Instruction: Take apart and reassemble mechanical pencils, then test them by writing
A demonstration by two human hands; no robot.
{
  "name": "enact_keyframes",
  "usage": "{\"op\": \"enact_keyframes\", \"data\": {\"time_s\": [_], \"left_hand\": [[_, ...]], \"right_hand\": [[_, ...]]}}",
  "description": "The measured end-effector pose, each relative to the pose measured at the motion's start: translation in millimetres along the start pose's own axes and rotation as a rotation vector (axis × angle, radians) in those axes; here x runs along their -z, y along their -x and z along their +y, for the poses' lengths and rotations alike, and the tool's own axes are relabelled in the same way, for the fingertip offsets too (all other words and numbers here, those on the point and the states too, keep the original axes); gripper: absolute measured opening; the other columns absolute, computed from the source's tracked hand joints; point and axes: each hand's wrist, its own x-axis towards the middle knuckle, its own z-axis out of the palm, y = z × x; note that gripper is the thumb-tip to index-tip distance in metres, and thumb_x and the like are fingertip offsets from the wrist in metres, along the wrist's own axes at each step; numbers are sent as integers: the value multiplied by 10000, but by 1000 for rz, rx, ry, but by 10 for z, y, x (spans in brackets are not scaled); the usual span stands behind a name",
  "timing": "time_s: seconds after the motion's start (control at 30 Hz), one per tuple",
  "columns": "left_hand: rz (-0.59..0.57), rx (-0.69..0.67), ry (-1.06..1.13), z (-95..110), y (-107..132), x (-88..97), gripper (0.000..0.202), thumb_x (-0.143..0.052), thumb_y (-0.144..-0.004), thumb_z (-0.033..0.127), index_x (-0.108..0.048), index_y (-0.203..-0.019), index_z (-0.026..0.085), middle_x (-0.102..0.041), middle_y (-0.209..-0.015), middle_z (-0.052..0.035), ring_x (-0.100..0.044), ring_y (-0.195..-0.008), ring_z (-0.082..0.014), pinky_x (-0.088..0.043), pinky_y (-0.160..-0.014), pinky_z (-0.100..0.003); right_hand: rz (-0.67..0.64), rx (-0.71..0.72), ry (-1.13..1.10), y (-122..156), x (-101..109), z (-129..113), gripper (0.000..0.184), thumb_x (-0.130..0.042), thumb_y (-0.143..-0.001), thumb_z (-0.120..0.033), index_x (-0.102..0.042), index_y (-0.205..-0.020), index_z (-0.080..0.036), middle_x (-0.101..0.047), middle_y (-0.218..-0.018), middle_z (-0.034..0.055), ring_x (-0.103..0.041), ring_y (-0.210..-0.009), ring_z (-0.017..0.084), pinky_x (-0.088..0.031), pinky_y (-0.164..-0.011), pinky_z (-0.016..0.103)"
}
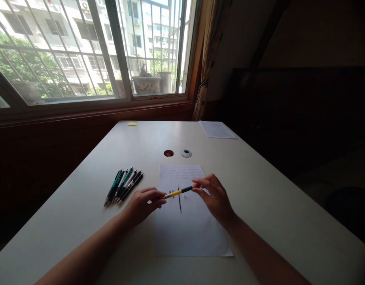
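A yellow and black pen point(175, 193) is held between my two hands above a sheet of paper point(194, 233). My left hand point(145, 202) pinches its silvery end, and my right hand point(212, 194) pinches the dark end with thumb and fingertips. Below the pen, a thin dark refill point(180, 206) lies on the paper. Several tiny parts rest beside the refill, partly hidden by the pen and too small to name. Left of my left hand, several pens point(123, 185) in green, white and black lie side by side.
The white table point(81, 221) stretches toward a barred window point(90, 51). In it is a round hole point(168, 153), with a round cover point(186, 153) lying beside it. Papers point(218, 130) lie at the far right corner, a yellow sticky note point(132, 123) at the far left.
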Motion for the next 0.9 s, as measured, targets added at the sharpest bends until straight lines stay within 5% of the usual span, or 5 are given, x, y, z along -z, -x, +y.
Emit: {"op": "enact_keyframes", "data": {"time_s": [0.9], "left_hand": [[-10,11,10,-34,48,3,201,-656,-906,255,-701,-1066,143,-681,-797,-65,-638,-640,-124,-534,-614,-222]], "right_hand": [[62,36,15,-12,-21,-14,280,-666,-883,-145,-663,-1106,-314,-528,-882,2,-603,-793,161,-570,-757,345]]}}
